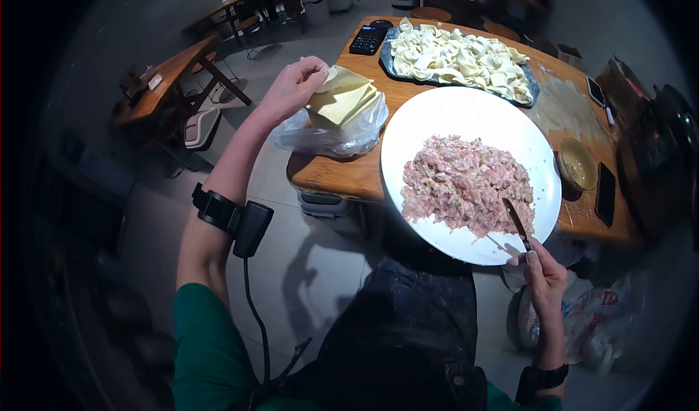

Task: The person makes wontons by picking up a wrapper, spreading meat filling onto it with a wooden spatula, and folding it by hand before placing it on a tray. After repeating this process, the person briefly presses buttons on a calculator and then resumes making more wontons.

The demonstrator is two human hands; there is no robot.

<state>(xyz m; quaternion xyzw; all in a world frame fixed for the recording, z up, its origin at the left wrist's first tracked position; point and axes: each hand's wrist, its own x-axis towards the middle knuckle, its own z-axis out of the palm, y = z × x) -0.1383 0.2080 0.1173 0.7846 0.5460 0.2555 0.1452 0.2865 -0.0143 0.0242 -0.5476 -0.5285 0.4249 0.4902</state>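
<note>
My left hand [297, 87] is closed in a pinch at the corner of the top wonton wrapper [341, 82]. That wrapper lifts slightly over a stack of yellowish square wrappers [338, 109], which sits in a clear plastic bag [364, 131] at the table's left edge. In my right hand [545, 273] is a slim, dark filling spreader [515, 218], its tip over the edge of the pink minced meat [466, 182]. The meat, flecked with green, lies heaped in a large white plate [408, 120] in front of me.
Behind the plate, a dark tray [389, 65] holds many folded wontons [459, 58]. A calculator [368, 40] lies left of it. On the right are a small bowl [577, 163], a phone [605, 194] and another phone [595, 91]. Plastic bags [582, 309] hang below the wooden table [328, 174].
</note>
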